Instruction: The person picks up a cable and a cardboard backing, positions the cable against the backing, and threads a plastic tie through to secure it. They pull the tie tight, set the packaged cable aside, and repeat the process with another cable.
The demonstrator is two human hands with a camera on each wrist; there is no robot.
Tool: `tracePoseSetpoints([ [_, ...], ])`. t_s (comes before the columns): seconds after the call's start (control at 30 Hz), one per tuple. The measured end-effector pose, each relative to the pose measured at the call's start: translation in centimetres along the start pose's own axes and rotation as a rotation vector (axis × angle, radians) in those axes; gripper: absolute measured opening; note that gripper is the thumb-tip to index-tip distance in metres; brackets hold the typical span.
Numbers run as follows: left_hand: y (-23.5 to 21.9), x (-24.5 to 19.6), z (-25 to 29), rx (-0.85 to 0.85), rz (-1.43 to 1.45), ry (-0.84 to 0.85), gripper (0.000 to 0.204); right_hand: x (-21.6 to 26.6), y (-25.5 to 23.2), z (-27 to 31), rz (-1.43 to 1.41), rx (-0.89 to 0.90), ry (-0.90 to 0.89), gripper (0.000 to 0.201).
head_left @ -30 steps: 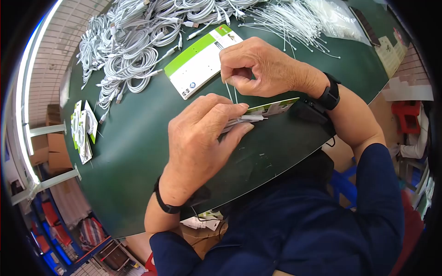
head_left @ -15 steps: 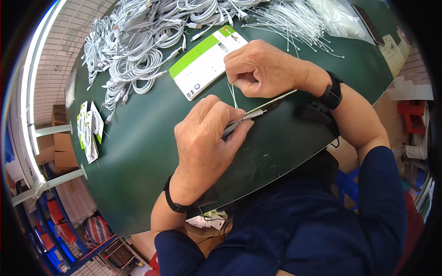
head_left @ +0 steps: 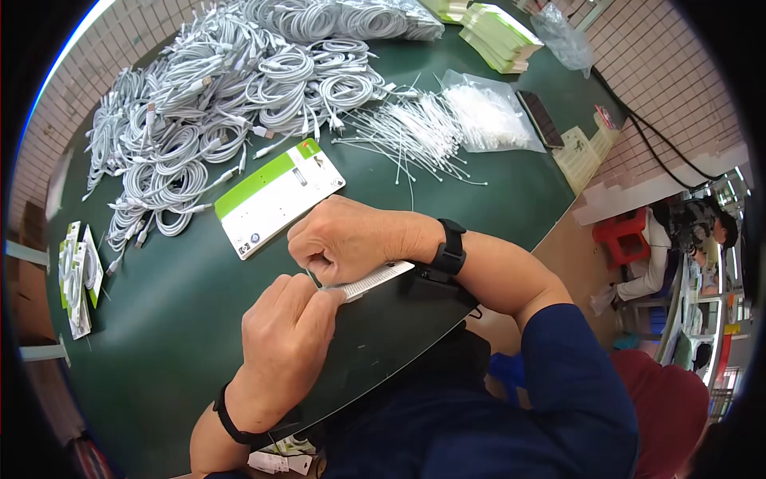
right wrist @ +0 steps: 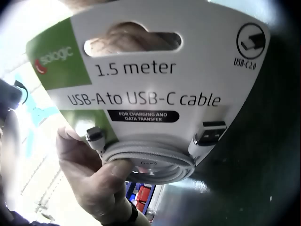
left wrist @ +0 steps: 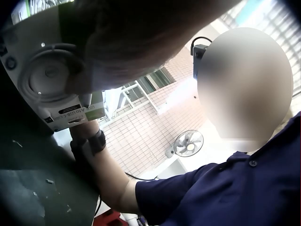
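My left hand (head_left: 283,343) grips a printed cardboard card (right wrist: 150,82) together with a coiled light-grey USB-A to USB-C cable (right wrist: 150,160). In the right wrist view its thumb presses on the coil, which lies against the card's front between the two plugs. Only a slanted strip of the card shows in the head view, between the hands. Close behind it, my right hand (head_left: 359,239) is curled and pinches a thin white cable tie (head_left: 312,277); its fingertips are hidden. The left wrist view shows the coil (left wrist: 49,70) against the card from the side.
Another green-and-white card (head_left: 279,199) lies flat beyond the hands. Behind it are a heap of coiled cables (head_left: 183,120), loose cable ties (head_left: 411,132) and a bag of ties (head_left: 491,112). Finished-looking carded cables (head_left: 78,279) lie at left; a card stack (head_left: 499,36) stands at the back.
The head view has shifted, so the table's things sit lower and further left. My right hand has come down close against the card and left hand, leaving less cable tie in sight.
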State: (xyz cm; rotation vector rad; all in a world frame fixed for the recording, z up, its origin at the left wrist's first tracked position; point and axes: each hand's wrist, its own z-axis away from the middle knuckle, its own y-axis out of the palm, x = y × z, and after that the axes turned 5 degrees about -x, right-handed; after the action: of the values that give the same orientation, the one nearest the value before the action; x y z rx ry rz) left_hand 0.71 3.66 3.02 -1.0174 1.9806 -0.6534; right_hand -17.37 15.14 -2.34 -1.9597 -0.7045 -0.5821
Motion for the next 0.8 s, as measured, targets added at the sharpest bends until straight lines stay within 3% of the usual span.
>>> tracePoseSetpoints([
  [0.07, 0.0, 0.2, 0.1, -0.023, -0.025, -0.009, 0.034, -0.1, -0.6, -0.1, -0.001, 0.042, 0.02, 0.008],
  [0.17, -0.4, 1.1, -0.5, -0.052, -0.028, -0.066, 0.033, -1.4, -1.1, 0.4, -0.051, -0.042, 0.154, 0.007],
  [0.23, -1.0, 2.0, -0.8, -0.047, 0.011, -0.132, 0.031, -1.5, -3.0, 0.3, -0.069, -0.136, 0.254, 0.01],
  [0.3, -1.8, 3.1, -0.9, -0.038, 0.038, -0.203, 0.032, -1.2, -4.8, -0.1, -0.351, -0.381, 0.416, 0.015],
  [0.37, -2.4, 4.0, -1.0, -0.033, 0.062, -0.271, 0.033, -0.3, -6.2, 0.0, -0.318, -0.463, 0.322, 0.019],
  [0.5, -2.2, 4.8, -1.0, -0.031, 0.079, -0.36, 0.035, 1.3, -4.9, -0.5, 0.0, -0.311, -0.024, 0.023],
  [0.57, -1.5, 4.9, -0.8, -0.067, 0.084, -0.355, 0.032, 1.5, -4.1, -0.3, 0.018, -0.212, 0.069, 0.025],
  [0.8, -0.8, 5.9, -0.2, -0.142, -0.048, -0.117, 0.024, 1.0, -3.8, -0.2, 0.059, -0.263, -0.055, 0.025],
])
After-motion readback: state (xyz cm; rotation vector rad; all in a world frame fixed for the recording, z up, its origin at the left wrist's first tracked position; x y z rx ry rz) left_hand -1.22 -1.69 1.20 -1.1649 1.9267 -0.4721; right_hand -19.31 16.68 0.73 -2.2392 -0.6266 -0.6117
